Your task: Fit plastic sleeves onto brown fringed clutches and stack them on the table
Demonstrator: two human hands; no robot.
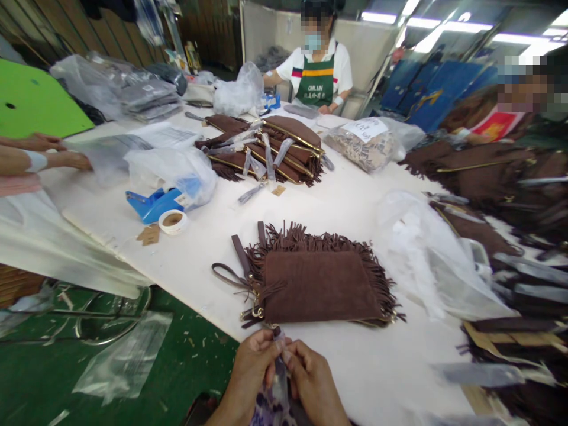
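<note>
"What are those two hands holding?"

"The left hand (255, 358) and right hand (306, 370) both pinch a clear plastic sleeve (279, 367) at the table's near edge, fingers drawn in close around its top."

"And the brown fringed bag (317, 286)?"

"It lies flat on the white table (213, 284), just beyond the fingers, its wrist strap (227, 275) out to the left. Farther back, left of it, a blue tape dispenser (155, 205) sits near a white tape roll (173, 222)."

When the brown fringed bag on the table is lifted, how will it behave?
The brown bag looks suede-like and soft, so it would probably sag. Its thin fringe may swing loosely, and the flat strap might dangle.
</note>
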